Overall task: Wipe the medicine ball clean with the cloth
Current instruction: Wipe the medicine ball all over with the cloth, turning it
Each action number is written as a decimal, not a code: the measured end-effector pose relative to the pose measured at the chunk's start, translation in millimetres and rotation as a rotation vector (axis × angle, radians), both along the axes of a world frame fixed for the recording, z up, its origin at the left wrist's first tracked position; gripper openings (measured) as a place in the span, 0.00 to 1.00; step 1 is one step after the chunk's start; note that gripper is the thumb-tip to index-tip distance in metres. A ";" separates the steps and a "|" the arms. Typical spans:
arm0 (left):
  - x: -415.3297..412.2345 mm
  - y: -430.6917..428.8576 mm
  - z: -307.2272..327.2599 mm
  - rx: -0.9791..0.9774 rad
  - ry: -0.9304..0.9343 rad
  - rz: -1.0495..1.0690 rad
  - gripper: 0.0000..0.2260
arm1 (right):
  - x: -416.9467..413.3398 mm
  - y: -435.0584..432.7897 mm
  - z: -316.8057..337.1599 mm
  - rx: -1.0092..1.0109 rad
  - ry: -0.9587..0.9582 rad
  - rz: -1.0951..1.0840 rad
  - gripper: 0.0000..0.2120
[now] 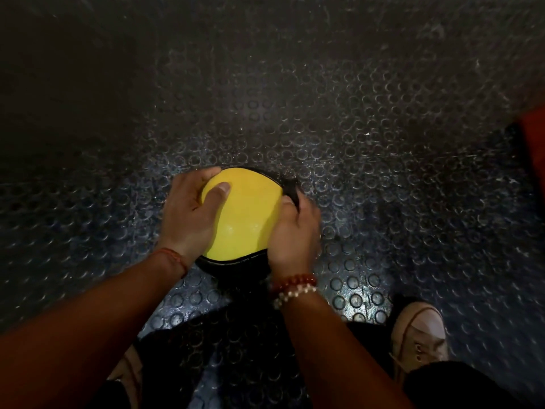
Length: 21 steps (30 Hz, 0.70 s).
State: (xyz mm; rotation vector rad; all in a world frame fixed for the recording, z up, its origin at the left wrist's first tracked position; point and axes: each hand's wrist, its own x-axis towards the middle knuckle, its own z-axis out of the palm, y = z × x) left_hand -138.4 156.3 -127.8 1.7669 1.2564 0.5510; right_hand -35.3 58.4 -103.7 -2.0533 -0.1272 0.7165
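Observation:
A yellow and black medicine ball [244,214] rests on the studded rubber floor in the middle of the head view. My left hand [191,211] grips its left side, thumb laid across the yellow panel. My right hand [295,231] presses against the ball's right side and is blurred. A dark cloth [293,188] pokes out above the right hand's fingers, against the ball's upper right edge. Most of the cloth is hidden under that hand.
Dark rubber flooring [354,128] with raised round studs spreads all around. My beige sneaker [418,335] stands at the lower right, another shoe [126,370] at the lower left. A red object [535,137] shows at the right edge.

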 end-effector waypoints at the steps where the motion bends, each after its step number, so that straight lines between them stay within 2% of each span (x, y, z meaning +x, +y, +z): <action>1: -0.5 -0.3 -0.1 0.003 -0.004 -0.007 0.20 | -2.0 2.0 4.4 -0.012 -0.124 0.089 0.18; 3: -2.0 -2.2 0.0 0.005 -0.012 -0.026 0.20 | 7.0 10.1 8.6 -0.020 -0.304 0.286 0.18; 5: -1.9 -4.1 1.4 0.021 -0.006 -0.046 0.20 | 23.9 22.1 6.9 -0.022 -0.307 0.387 0.15; 8: -2.4 -4.3 1.2 0.028 -0.008 -0.053 0.19 | 47.9 33.0 0.3 -0.008 -0.025 0.360 0.13; 11: -4.7 -6.4 -1.4 -0.014 -0.027 -0.018 0.19 | 63.1 29.7 -7.7 -0.102 0.211 0.358 0.15; 14: -5.4 -6.6 -1.9 -0.042 -0.029 0.021 0.17 | 57.7 12.7 -20.2 -0.107 0.427 0.114 0.18; 15: -5.2 -6.0 -1.3 -0.045 -0.029 0.031 0.17 | 52.9 7.4 -23.0 -0.104 0.444 0.054 0.18; 18: -4.5 -4.3 -0.3 -0.046 -0.020 0.043 0.17 | 36.3 0.8 -17.4 -0.050 0.356 -0.021 0.13; 21: -2.9 -3.9 1.0 -0.017 0.004 0.027 0.19 | 18.5 -1.7 -9.5 0.059 0.197 -0.035 0.15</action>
